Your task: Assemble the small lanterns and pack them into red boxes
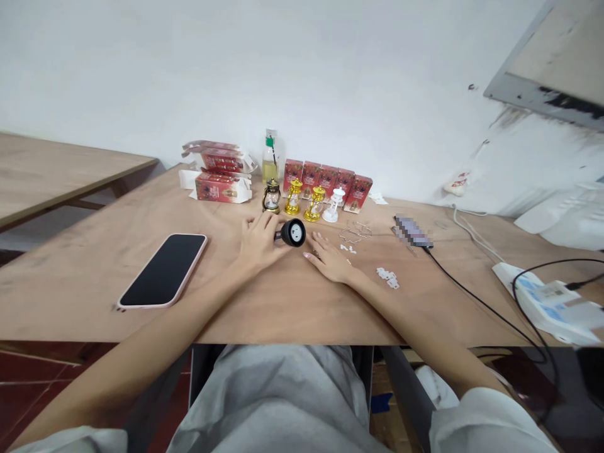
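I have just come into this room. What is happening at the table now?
At the table, a person's left hand holds a round black part with a white inner face. The right hand is open beside it. Behind the hands, four small lanterns stand in a row: one dark, two gold, one white. Upright red boxes stand farther back. A pink-edged phone lies to the left, and small white pieces lie to the right.

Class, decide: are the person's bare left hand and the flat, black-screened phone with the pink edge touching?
Apart: the head view shows a strip of brown wooden tabletop between the left hand and the phone.
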Available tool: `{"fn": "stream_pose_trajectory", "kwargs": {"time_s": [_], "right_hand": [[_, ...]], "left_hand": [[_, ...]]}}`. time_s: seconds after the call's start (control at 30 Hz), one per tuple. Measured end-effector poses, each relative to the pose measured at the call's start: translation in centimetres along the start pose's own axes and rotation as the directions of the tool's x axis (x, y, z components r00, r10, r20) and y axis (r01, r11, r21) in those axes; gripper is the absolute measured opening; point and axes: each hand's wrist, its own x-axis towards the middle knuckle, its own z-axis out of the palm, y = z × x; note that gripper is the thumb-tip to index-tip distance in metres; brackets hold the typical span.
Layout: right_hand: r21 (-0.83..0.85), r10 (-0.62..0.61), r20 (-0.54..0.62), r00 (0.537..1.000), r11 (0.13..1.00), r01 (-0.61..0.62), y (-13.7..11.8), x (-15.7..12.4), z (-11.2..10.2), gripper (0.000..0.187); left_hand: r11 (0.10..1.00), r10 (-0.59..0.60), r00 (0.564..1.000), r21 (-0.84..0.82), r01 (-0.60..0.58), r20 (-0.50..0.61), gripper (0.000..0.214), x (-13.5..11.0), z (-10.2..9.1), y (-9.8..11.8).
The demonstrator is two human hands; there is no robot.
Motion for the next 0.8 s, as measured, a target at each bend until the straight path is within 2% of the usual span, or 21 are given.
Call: {"fn": "stream_pose_trajectory", "kwargs": {"time_s": [0.2, 0.4, 0.63, 0.8], "right_hand": [[-0.019, -0.190, 0.046, 0.981, 0.981, 0.192, -0.7, -1.2, -0.1, 0.075], [0.005, -0.306, 0.113, 0.945, 0.952, 0.308, -3.1, -4.8, -0.6, 0.070], [0.013, -0.369, 0.264, 0.891, 0.925, 0.379, -5.7, -8.6, -2.2, 0.088], [-0.022, -0.422, 0.232, 0.876, 0.898, 0.439, -6.8, -10.1, -1.9, 0.098]], "left_hand": [[1.000, 0.003, 1.000, 0.000, -0.003, -0.012, 0.035, 0.0, 0.3, -0.2], [1.000, 0.010, 1.000, -0.003, -0.010, 0.003, 0.036, -0.1, 0.7, -0.4], [1.000, 0.004, 1.000, 0.005, -0.004, 0.011, 0.039, -0.1, 0.7, -0.4], [1.000, -0.006, 1.000, -0.010, 0.007, 0.027, 0.039, 0.0, 0.5, -0.3]]}}
